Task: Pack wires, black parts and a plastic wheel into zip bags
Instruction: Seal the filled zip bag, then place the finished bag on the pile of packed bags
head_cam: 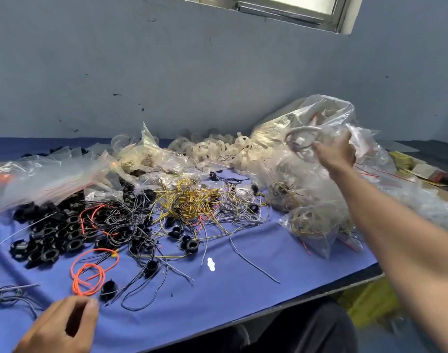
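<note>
Hands: two of yours show. Your right hand [336, 152] grips a clear zip bag [304, 138] atop the heap of packed bags [312, 200] at the right of the blue table [243, 296]; one grey wire coil shows through it. Your left hand [57, 327] hovers curled at the near edge beside an orange wire [76, 282]; I cannot tell whether it pinches anything. Black parts [52, 238], yellow wires [189, 197] and white wheels [217, 149] lie in three heaps, too dense to count.
</note>
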Demonstrator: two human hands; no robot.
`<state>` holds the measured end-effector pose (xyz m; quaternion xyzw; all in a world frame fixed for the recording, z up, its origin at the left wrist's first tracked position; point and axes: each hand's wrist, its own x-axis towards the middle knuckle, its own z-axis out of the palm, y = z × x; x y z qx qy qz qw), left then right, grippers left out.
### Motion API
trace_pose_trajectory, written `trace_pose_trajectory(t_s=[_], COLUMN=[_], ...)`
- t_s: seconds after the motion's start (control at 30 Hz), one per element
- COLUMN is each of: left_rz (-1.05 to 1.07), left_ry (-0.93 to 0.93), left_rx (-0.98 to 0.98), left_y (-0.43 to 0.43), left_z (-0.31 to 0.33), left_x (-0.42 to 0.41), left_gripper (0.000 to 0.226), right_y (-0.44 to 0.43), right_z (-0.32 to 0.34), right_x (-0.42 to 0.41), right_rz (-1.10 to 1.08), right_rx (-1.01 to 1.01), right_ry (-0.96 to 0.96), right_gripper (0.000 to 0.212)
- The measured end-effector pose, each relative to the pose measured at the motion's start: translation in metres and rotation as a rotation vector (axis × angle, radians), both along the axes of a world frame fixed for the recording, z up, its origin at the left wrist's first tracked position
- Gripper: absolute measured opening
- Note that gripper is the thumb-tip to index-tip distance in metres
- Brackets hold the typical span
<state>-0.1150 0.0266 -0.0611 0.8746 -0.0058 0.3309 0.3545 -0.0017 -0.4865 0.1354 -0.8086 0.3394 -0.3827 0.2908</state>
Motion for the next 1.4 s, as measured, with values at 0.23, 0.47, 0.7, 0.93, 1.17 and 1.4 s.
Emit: trace_pose_trajectory(t_s=[0.23, 0.47, 0.7, 0.93, 1.17, 1.4], left_rz=[0.09, -0.031, -0.114, 0.207, 0.365, 0.083], left_ry=[0.016, 0.262, 0.203, 0.432, 0.429, 0.418], left_rx=[0.043, -0.01, -0.046, 0.231, 0.368, 0.543], left_y=[-0.001, 0.014, 0.02, 0.067, 0.097, 0.103], left_z=[-0.004, 0.002, 0.042, 0.065, 0.071, 0.067], left_x=[0.002, 0.0, 0.069, 0.233, 0.303, 0.318], left_gripper=[0.024, 0.017, 0.008, 0.041, 0.076, 0.038], right_y=[0.045, 0.17, 0.193, 0.191, 0.194, 0.195], right_z=[-0.034, -0.152, -0.191, -0.191, -0.188, -0.186], right_x=[-0.007, -0.023, -0.026, -0.027, -0.025, -0.028], right_rz=[0.294, 0.528, 0.526, 0.523, 0.509, 0.512], right_rx=[-0.125, -0.079, -0.251, -0.21, -0.144, -0.135], right_ry=[0.224, 0.135, 0.232, 0.267, 0.237, 0.252], right_gripper=[0.059, 0.03, 0.013, 0.014, 0.017, 0.016])
